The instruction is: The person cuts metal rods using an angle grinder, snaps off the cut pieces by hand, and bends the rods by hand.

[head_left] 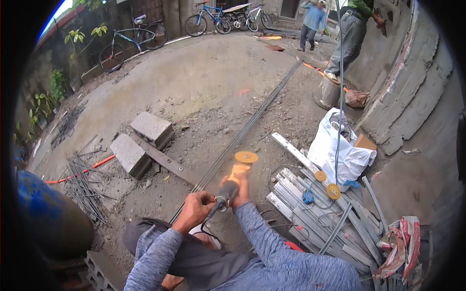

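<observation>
Orange-and-black angle grinder (237, 175) at centre of frame, tilted, its round yellow-tan disc (246, 156) topmost. Right hand (240, 190) wrapped round the body, fingers closed. Left hand (193, 209) just below and left, thumb and fingers pinching at the rear end; whether on casing or black cord (208, 224), cannot tell. Both wrists in blue-grey heathered sleeves.

Long bundle of thin grey steel rods (262, 110) slants from beside the hands to upper right. Left of it: two grey concrete blocks (151, 127), near a flat brown metal bar (162, 157) on gritty ground. Far left, a tangle of short thin rods (82, 186).

Lower right, heap of grey metal strips (291, 201); two loose yellow discs (333, 191) on and beside it. White plastic sack (325, 148) just above the heap.

Upper right, person in green top and grey trousers (348, 41), one foot on a grey cylindrical stump (327, 93). Bicycles (206, 20) along the top edge.
</observation>
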### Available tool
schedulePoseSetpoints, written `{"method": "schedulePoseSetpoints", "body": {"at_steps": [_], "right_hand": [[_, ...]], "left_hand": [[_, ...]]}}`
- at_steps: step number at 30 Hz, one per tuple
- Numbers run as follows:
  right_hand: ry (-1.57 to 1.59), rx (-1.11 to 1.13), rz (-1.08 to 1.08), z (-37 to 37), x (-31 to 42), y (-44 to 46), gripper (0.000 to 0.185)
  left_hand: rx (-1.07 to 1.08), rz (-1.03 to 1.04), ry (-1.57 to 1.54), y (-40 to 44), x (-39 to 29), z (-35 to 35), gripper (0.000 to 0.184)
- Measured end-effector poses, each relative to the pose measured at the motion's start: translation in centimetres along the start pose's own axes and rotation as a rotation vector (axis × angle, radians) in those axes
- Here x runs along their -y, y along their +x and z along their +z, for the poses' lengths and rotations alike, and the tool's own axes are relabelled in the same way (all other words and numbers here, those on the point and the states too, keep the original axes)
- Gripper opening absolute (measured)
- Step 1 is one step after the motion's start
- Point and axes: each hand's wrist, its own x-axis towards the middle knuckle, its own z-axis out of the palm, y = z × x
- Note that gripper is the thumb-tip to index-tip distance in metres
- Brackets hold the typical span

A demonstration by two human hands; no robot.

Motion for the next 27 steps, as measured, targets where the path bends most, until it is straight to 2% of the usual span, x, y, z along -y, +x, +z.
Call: {"method": "schedulePoseSetpoints", "body": {"at_steps": [7,13,16,19,23,26,27], "right_hand": [[0.028,-0.015,0.011,0.1,0.0,-0.3,0.044],[-0.044,0.07,0.03,0.4,0.0,-0.9,0.041],[-0.134,0.11,0.023,-0.1,0.0,-0.9,0.039],[-0.108,0.054,0.03,-0.4,-0.1,-0.6,0.041],[-0.124,0.077,0.048,-0.6,0.5,-0.8,0.042],[-0.136,0.055,0.049,-2.2,0.7,-0.3,0.039],[-0.228,0.106,0.073,-3.5,1.3,0.2,0.038]], "left_hand": [[0.049,-0.02,-0.132,0.3,1.5,0.0,0.016],[0.158,-0.088,-0.322,0.0,1.4,-0.7,0.016],[0.208,-0.075,-0.316,0.2,2.3,-0.5,0.022],[0.237,-0.058,-0.313,0.5,2.8,0.6,0.024],[0.196,-0.024,-0.285,0.3,2.5,1.5,0.023],[0.238,0.11,0.06,0.7,3.2,0.5,0.025],[0.1,0.108,0.141,0.4,2.8,-0.3,0.028]]}}
